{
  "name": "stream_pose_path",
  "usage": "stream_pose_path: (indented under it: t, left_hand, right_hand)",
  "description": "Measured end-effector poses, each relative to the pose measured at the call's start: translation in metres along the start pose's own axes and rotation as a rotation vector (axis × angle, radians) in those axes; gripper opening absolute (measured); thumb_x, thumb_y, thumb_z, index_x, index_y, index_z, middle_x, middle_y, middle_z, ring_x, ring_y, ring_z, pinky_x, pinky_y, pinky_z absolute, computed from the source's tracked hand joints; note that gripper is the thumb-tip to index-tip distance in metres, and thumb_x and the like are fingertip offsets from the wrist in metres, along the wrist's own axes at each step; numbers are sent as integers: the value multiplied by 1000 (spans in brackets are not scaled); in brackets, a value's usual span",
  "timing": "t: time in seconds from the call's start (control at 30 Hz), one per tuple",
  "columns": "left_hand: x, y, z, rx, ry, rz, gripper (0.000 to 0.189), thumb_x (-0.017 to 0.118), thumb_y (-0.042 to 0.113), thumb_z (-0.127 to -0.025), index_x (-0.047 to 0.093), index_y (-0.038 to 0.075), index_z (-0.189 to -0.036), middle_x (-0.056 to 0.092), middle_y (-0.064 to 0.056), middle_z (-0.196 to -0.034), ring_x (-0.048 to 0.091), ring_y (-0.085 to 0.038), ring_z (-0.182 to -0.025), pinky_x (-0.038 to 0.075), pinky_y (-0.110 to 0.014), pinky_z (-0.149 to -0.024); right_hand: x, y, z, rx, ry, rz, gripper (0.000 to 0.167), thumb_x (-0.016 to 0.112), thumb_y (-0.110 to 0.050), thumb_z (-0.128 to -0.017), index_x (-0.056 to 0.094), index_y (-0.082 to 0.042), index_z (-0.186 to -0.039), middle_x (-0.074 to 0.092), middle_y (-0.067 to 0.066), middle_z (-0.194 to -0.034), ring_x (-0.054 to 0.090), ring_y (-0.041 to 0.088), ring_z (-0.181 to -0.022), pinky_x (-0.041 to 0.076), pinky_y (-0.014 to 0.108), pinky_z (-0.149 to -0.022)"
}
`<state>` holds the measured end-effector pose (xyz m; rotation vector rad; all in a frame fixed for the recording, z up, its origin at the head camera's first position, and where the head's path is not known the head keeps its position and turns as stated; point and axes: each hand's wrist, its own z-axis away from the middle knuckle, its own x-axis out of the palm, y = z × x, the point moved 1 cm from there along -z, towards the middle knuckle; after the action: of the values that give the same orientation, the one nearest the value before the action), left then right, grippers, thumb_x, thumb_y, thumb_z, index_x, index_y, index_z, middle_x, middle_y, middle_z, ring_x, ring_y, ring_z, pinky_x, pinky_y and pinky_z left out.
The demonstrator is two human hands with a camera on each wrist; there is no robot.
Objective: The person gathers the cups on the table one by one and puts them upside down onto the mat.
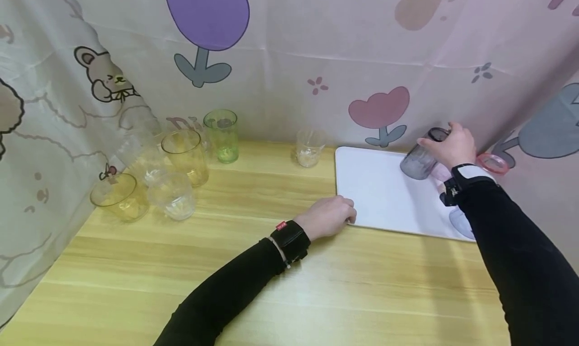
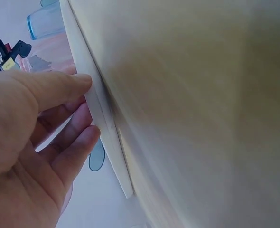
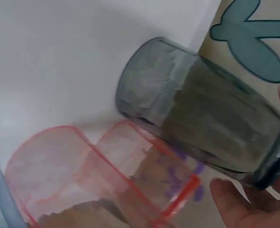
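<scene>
My right hand (image 1: 454, 147) grips a smoky grey drinking glass (image 1: 418, 160) near its rim. The glass is tilted over the back part of a white tray (image 1: 380, 190), its base close over the surface. In the right wrist view, fingers lie at the rim of the grey glass (image 3: 201, 114), beside clear pink glasses (image 3: 59, 166). My left hand (image 1: 327, 216) touches the tray's near left corner. The left wrist view shows its thumb and fingertips resting along the tray's rim (image 2: 112, 142), fingers loosely bent. A bluish glass (image 1: 460, 223) stands on the tray's right side, partly hidden by my right arm.
A small clear cup (image 1: 309, 152) with a spout stands left of the tray. Farther left are a green glass (image 1: 224, 137), amber glasses (image 1: 184, 157) and clear glasses (image 1: 174, 197). A printed curtain (image 1: 280, 84) hangs behind the wooden table (image 1: 253, 280).
</scene>
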<state>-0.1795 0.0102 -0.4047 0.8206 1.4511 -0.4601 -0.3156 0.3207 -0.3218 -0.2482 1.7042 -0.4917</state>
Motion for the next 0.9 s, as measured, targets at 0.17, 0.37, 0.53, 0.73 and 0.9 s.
stream_pose_path:
  t: [0.17, 0.37, 0.53, 0.73, 0.9]
  left_hand:
    - [0, -5, 2, -11, 8, 65, 19, 65, 9, -99, 79, 17, -108, 73, 6, -105, 70, -9, -102, 56, -16, -89]
    - [-3, -16, 7, -76, 59, 193, 20, 68, 15, -98, 76, 15, -117, 71, 3, -114, 67, -11, -105, 56, -19, -91]
    - [-12, -28, 11, -147, 194, 328, 26, 69, 18, -99, 72, 10, -123, 71, -1, -120, 66, -18, -115, 55, -29, -103]
    - [-22, -46, 18, -289, 414, 493, 33, 71, 18, -96, 68, 9, -128, 68, -7, -126, 63, -24, -121, 52, -41, -110]
    - [-32, -62, 23, -374, 606, 628, 42, 74, 16, -94, 63, 3, -133, 63, -14, -129, 61, -33, -122, 53, -48, -107]
  right_hand:
    - [-7, -21, 7, -94, 101, -60, 89, 61, -49, -97, 25, 1, -161, 36, 32, -159, 34, 53, -146, 29, 67, -119]
    - [-8, -51, 27, -210, 146, -147, 77, 66, -38, -97, 34, -4, -159, 41, 26, -159, 37, 47, -147, 30, 63, -121]
    - [-2, -65, 50, -309, 141, -179, 70, 70, -33, -96, 42, -5, -155, 50, 23, -153, 49, 44, -137, 43, 55, -108]
    - [6, -77, 80, -374, 42, -184, 60, 70, -30, -97, 51, -3, -147, 59, 24, -141, 61, 42, -122, 54, 54, -94]
    - [20, -80, 104, -423, -26, -178, 45, 71, -26, -97, 62, -1, -134, 63, 23, -135, 66, 41, -115, 56, 56, -93]
